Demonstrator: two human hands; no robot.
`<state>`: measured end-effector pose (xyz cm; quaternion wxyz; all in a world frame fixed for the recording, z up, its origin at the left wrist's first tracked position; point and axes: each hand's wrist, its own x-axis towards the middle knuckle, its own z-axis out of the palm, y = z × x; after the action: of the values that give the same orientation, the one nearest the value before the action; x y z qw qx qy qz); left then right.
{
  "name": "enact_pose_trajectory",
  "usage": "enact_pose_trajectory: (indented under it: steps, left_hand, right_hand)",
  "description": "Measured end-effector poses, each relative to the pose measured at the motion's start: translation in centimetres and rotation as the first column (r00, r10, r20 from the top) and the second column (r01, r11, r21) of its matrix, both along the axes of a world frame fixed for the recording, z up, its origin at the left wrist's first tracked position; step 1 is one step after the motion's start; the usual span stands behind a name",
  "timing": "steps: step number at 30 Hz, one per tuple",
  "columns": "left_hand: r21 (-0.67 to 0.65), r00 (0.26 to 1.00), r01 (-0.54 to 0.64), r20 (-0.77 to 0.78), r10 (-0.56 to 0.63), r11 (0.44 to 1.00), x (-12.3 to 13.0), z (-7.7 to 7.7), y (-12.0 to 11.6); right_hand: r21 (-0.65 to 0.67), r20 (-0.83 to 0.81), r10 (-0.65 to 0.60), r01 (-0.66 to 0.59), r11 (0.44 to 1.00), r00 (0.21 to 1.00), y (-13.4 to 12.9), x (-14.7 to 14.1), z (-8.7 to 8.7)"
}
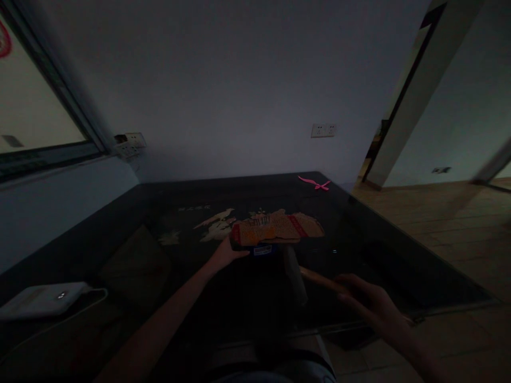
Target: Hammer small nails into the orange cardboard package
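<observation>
My left hand [229, 254] is at the left end of a brown and red patterned piece [279, 227], its thumb stretched toward a blue object [263, 250] underneath. Several thin upright pieces like nails [261, 219] stand on the left part of the patterned piece. My right hand [365, 295] is closed round the wooden handle of a hammer-like tool [296, 276], whose dark head hangs just below and right of the blue object. The dim light hides fine detail.
The dark table [191, 314] has a bird picture [217, 226] on its top. A white device [48, 300] with a cable lies at the left. A pink ribbon [317, 184] lies near the back edge. A wall with sockets [323, 130] rises behind.
</observation>
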<state>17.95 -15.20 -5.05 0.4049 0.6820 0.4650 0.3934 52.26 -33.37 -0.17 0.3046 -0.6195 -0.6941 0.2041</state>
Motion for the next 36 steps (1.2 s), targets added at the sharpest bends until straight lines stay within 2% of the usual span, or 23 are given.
enact_pose_trajectory:
  steps: [5, 8, 12, 18, 26, 31, 36]
  left_hand:
    - [-0.089, 0.985, 0.039, 0.171, -0.023, 0.995, 1.8, -1.1, 1.3]
    - [-0.095, 0.981, 0.031, 0.191, -0.012, 0.995, 2.4, -1.5, 1.6]
    - [-0.082, 0.983, 0.043, 0.18, -0.028, 0.996, 3.2, -1.3, 2.0]
    - [-0.01, 0.976, 0.143, 0.165, -0.14, 0.99, 5.8, -1.2, 4.8]
    - [0.106, 0.972, 0.149, 0.166, -0.165, 0.983, 11.4, -3.2, 9.9]
    - [0.158, 0.978, 0.16, 0.108, -0.178, 0.974, 14.5, -3.0, 11.4]
    - [0.178, 0.972, 0.183, 0.113, -0.204, 0.967, 16.5, -2.6, 12.2]
  right_hand:
    - [-0.059, 0.105, 0.04, -0.034, 0.998, 0.994, 1.6, 0.4, -1.6]
    - [-0.055, 0.152, 0.041, -0.033, 0.998, 0.987, 2.4, 0.7, -2.6]
    - [-0.034, 0.178, 0.05, -0.045, 0.998, 0.983, 3.3, 0.8, -3.4]
    - [-0.05, 0.236, 0.115, -0.106, 0.993, 0.965, 5.4, 0.9, -3.6]
    - [-0.053, 0.301, 0.151, -0.142, 0.988, 0.941, 8.5, 1.4, -3.9]
    - [-0.061, 0.306, 0.176, -0.165, 0.984, 0.936, 10.9, 1.7, -3.8]
    - [-0.052, 0.317, 0.177, -0.169, 0.984, 0.932, 12.5, 1.8, -4.0]
